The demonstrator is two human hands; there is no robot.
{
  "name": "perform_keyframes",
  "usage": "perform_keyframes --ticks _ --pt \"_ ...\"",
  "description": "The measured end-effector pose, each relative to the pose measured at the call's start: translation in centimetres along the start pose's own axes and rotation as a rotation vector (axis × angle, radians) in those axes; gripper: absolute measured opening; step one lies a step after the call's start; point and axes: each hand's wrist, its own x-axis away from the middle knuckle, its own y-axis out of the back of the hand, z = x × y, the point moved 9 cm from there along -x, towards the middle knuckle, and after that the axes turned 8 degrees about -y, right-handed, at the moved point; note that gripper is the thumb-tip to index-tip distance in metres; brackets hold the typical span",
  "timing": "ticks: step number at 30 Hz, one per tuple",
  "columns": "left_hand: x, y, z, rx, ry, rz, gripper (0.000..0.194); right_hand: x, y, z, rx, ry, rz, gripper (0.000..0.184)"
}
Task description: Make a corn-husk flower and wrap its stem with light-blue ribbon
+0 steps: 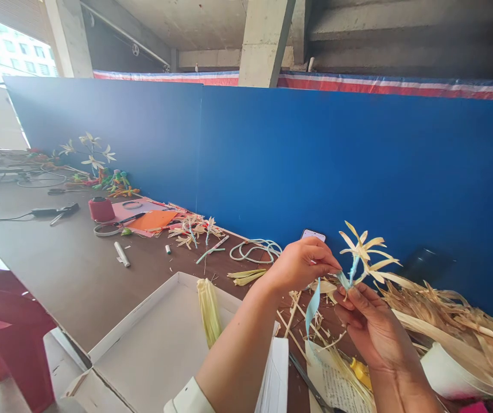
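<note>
My right hand [369, 315] pinches the stem of a corn-husk flower [362, 249], its pale narrow petals spread above the fingers. Light blue tape covers part of the flower's stem. Between the closed thumb and fingers of my left hand [309, 264] is the blue tape [313, 307], pulled against the stem, with its loose end hanging below. Beneath the hands lie husk scraps and a printed sheet [336, 373]. Scissors [310, 381] show partly beside that sheet.
An open white box [143, 350] with a husk bundle [209, 310] stands at front left. Dried husks [453, 321] and a white cup [457, 370] are at right. A phone [314, 235] leans near the blue partition [272, 160]. Red thread [101, 210] stands farther left.
</note>
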Motion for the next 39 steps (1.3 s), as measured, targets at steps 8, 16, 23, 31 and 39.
perform_keyframes --ticks 8,16,23,31,39 --pt "0.1 -0.1 0.5 0.107 0.037 -0.036 0.011 0.0 -0.4 -0.8 -0.069 -0.050 0.020 0.020" --pt "0.3 -0.5 0.8 0.183 0.055 -0.014 0.013 0.1 -0.7 -1.1 -0.069 -0.071 0.046 0.027" --pt "0.4 -0.6 0.9 0.138 0.104 0.021 0.014 0.2 -0.4 -0.4 -0.009 -0.009 0.004 0.023" --pt "1.3 -0.6 3.4 -0.073 0.259 0.057 0.021 0.0 1.7 0.9 0.159 0.139 -0.188 0.025" --pt "1.6 4.9 1.6 -0.570 0.463 -0.188 0.021 1.5 3.8 3.6 0.848 0.360 -0.653 0.032"
